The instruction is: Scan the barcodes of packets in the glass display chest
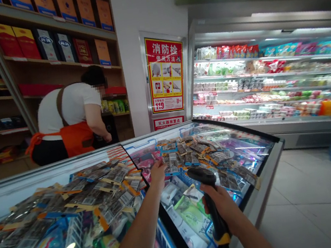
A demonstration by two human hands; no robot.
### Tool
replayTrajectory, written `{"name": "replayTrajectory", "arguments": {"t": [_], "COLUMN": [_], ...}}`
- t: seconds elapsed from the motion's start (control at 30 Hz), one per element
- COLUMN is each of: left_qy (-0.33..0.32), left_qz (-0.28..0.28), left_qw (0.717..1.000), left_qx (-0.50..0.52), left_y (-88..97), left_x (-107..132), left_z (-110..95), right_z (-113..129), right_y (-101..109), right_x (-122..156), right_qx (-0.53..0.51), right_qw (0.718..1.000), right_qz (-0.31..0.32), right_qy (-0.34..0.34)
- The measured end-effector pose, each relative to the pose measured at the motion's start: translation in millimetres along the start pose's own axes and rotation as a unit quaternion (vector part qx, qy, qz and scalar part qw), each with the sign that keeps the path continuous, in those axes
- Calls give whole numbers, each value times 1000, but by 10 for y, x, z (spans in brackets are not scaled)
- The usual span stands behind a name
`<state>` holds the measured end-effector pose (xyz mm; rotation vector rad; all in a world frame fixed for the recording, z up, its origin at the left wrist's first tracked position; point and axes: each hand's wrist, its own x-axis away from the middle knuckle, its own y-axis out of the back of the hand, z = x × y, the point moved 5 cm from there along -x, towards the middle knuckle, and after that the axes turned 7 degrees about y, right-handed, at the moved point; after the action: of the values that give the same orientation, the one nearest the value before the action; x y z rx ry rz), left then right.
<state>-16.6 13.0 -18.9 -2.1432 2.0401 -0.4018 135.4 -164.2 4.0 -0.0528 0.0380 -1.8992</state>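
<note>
My left hand (157, 174) reaches forward over the glass lid of a chest freezer (265, 158) and pinches a small barcoded packet (171, 164) from a pile of several such packets (198, 152). My right hand (222, 205) is closed round the handle of a black barcode scanner (210, 200) with a yellow base, its head pointing toward the packets. A second heap of the same packets (101, 193) lies on the lid to the left.
A person in a white shirt and orange apron (71, 122) bends at the wooden shelves behind the freezer. A red fire-hydrant poster (166, 73) hangs on the wall. An open refrigerated display (272, 82) runs along the right. Tiled floor (308, 210) lies to the right.
</note>
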Motion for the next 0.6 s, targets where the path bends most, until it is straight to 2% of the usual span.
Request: {"name": "replayTrajectory", "arguments": {"t": [0.07, 0.17, 0.5, 0.6], "left_qy": [16, 37, 50, 32], "left_qz": [31, 38, 27, 32], "left_qw": [996, 989, 986, 987], "left_qx": [87, 134, 157, 153], "left_y": [11, 27, 38, 48], "left_x": [-5, 17, -36, -54], "left_z": [-21, -39, 27, 31], "right_z": [6, 1, -45, -29], "right_y": [-76, -161, -254, -258], "right_x": [46, 105, 198, 204], "right_qx": [-5, 2, -12, -19], "right_qw": [1000, 999, 999, 999], "right_qz": [10, 23, 28, 39], "right_qy": [-9, -24, -32, -31]}}
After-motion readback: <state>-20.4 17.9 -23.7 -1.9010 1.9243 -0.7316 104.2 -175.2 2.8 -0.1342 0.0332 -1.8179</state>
